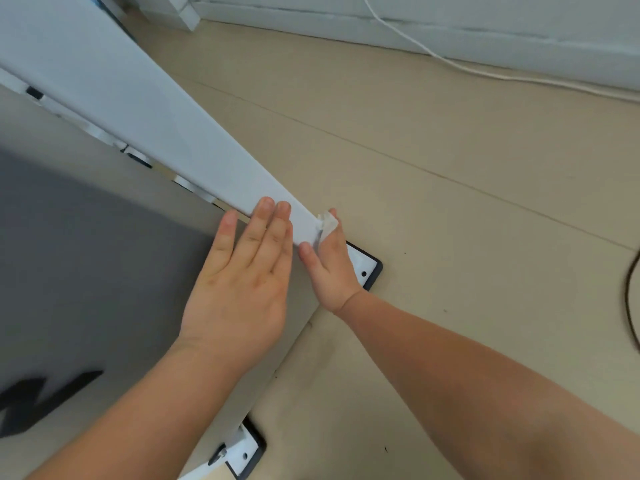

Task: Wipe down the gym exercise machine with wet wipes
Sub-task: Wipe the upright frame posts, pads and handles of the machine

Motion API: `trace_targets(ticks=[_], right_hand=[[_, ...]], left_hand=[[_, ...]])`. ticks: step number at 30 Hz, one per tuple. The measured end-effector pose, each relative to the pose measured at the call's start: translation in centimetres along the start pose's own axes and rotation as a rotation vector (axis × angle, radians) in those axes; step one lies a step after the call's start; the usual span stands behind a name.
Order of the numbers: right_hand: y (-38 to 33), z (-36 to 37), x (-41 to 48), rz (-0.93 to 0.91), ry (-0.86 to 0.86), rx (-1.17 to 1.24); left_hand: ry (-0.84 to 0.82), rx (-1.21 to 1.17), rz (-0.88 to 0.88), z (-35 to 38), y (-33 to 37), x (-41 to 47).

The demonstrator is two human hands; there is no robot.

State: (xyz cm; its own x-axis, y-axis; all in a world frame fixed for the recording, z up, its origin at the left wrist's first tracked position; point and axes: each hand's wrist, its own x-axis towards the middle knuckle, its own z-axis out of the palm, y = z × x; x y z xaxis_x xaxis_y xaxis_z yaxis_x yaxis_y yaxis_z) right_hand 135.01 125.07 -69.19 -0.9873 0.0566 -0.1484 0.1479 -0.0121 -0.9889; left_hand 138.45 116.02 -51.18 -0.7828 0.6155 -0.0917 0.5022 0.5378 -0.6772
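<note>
Count first: 2 hands, 1 wet wipe (327,221), 1 white beam (207,157) of the gym machine, 1 grey platform (86,254) w/ a black marking, 2 foot plates. Far plate (363,266) and near plate (246,452) both white on a black pad, each w/ a bolt hole. Also 2 cables: white cable (433,53) along the wall base, dark cable (631,306) at the R edge of view.

Left hand (242,282): flat, back up, fingers straight, little finger spread a bit apart from the rest. Two fingertips rest on the beam's lower end; palm hovers over or lies on the platform edge, can't tell which. Holds nothing. Bare forearm comes in from bottom L.

Right hand (332,268): reaches in from lower R, wrist bent. Thumb tip sits at the near corner of the beam end, wipe bunched over a finger on the far side, so the beam end is pinched through the wipe. Other fingers hidden.

Beam slants from upper L down to centre, above the platform edge and the beige floor (450,202). Hands just beside each other at the beam end; touching or not, can't tell.
</note>
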Motion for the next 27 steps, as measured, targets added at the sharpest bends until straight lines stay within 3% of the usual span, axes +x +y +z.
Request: trace_targets(ticks=[5, 10, 15, 19, 27], right_hand=[[-11.1, -2.5, -1.9, -0.331, -0.179, -0.113], [-21.9, -2.3, -3.6, -0.313, -0.312, -0.055], [-35.1, -2.6, -4.4, -0.240, -0.349, 0.049], [-46.0, -3.6, -6.6, -0.210, -0.454, 0.024], [-63.6, -4.5, -7.8, -0.115, -0.588, -0.037]], left_hand=[[0.067, -0.148, -0.120, -7.3, -4.2, -1.3], [0.103, -0.306, -0.230, -16.7, -10.3, -2.5], [0.116, -0.475, -0.230, -27.0, -17.2, -5.1], [0.117, -0.426, -0.279, -34.3, -23.5, -6.7], [0.045, -0.322, -0.565, -47.3, -34.2, -5.7]])
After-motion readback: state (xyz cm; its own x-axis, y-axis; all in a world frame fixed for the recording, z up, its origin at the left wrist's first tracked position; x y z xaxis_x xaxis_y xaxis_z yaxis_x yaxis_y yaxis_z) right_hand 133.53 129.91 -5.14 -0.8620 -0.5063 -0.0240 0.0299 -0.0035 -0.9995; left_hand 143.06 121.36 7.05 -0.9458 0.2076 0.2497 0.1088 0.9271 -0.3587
